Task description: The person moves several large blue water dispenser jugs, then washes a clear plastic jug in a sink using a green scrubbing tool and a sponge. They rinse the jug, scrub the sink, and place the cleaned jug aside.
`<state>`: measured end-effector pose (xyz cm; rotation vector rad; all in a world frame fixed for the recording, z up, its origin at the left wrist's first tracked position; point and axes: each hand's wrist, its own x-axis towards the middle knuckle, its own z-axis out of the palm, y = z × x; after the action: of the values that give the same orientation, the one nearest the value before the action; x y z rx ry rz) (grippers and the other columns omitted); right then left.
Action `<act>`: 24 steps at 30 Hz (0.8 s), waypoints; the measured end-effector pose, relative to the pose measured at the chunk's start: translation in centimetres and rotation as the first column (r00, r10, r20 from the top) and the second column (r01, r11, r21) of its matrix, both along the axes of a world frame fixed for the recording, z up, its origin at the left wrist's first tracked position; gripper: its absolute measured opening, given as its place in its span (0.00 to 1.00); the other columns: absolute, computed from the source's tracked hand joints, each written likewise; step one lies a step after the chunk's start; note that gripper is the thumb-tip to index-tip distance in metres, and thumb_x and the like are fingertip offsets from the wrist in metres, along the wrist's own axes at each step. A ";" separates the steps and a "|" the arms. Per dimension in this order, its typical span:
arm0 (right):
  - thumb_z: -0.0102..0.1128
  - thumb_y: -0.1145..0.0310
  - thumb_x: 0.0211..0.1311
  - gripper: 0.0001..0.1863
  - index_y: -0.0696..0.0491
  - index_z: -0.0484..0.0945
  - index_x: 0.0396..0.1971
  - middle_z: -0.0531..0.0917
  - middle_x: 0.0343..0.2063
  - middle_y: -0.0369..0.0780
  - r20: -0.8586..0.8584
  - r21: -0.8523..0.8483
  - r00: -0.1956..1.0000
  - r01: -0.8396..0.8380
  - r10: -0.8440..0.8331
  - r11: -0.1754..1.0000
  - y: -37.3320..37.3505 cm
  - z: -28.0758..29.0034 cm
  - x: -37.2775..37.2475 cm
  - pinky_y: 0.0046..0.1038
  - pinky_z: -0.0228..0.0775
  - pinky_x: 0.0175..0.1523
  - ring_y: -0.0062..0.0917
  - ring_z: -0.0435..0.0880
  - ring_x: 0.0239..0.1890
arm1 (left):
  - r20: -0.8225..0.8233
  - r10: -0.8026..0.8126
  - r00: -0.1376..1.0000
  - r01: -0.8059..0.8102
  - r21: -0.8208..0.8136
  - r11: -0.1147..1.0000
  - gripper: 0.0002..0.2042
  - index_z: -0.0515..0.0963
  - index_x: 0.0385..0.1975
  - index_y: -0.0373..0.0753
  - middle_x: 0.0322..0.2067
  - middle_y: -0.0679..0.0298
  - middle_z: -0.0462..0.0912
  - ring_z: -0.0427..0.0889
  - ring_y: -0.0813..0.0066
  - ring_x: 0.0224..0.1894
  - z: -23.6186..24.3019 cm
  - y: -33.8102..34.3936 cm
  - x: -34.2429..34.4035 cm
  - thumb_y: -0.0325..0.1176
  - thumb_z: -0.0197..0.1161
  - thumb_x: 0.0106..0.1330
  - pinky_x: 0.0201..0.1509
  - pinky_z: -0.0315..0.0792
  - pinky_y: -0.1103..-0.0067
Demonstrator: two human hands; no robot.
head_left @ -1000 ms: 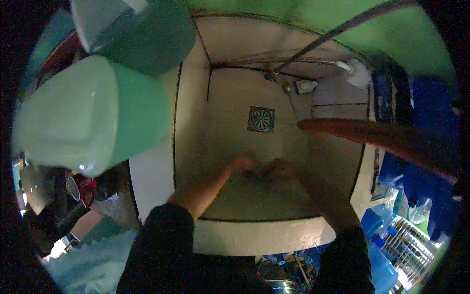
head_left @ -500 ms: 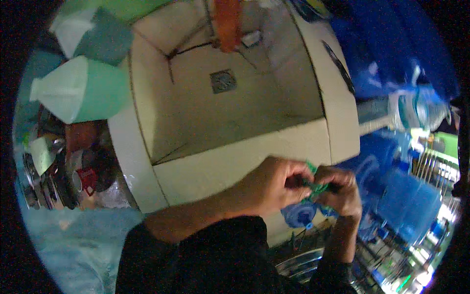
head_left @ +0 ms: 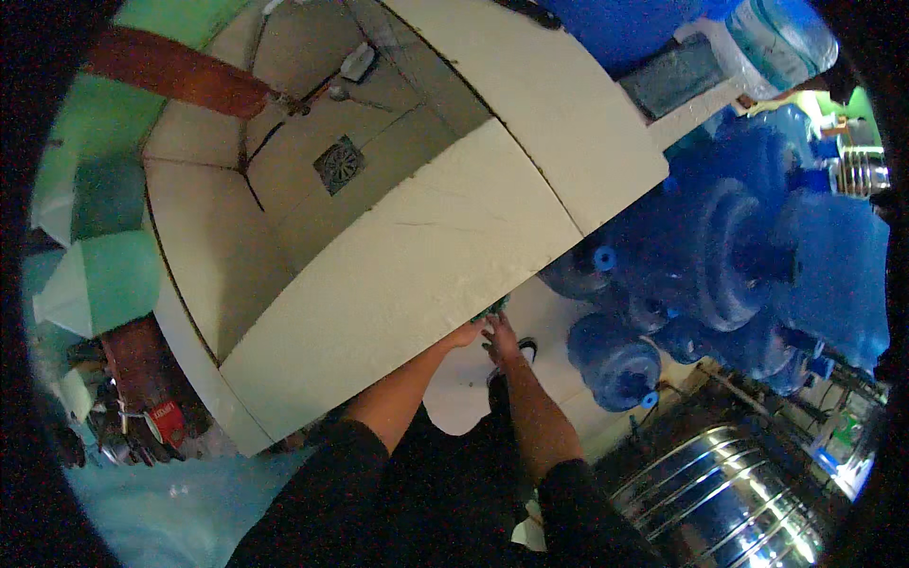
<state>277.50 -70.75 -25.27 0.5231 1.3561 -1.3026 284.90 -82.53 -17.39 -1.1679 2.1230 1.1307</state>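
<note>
Both my arms reach down past the near edge of a cream tiled basin (head_left: 398,241). My left hand (head_left: 464,335) is at that edge, its fingers partly hidden, closed on a small dark-green bunched strip whose kind I cannot make out. The green strip (head_left: 495,307) pokes out just beyond the fingers. Close beside it is my right hand (head_left: 501,341), with bent fingers that look apart, very near the green strip. Below the hands, a foot in a dark shoe (head_left: 527,351) shows on the pale floor.
A square drain (head_left: 339,166) lies in the basin, with a red-brown pipe (head_left: 180,71) above. Blue water jugs (head_left: 615,360) crowd the right, near a shiny ribbed metal tank (head_left: 724,492). Greenish-white plastic jugs (head_left: 104,284) stand left, and a clear bottle (head_left: 776,43) at the upper right.
My hands have moved down and left, from in front of the basin's rim to below its near edge, with the green strip. The view has turned, showing more floor and jugs.
</note>
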 end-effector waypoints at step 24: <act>0.60 0.68 0.62 0.19 0.52 0.73 0.52 0.81 0.43 0.40 -0.359 0.157 0.889 -0.241 0.283 0.958 11.6 7.5 -7.5 0.31 0.79 0.39 0.30 0.84 0.40 | 0.030 -0.324 0.946 0.305 -0.429 0.851 0.24 0.71 0.57 0.40 0.55 0.52 0.75 0.80 0.54 0.51 7.6 -29.8 13.2 0.33 0.66 0.59 0.52 0.77 0.61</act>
<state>270.00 -59.12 -17.76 0.1488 1.7597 -1.1444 298.14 -112.35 -9.83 -0.9160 2.5639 0.5586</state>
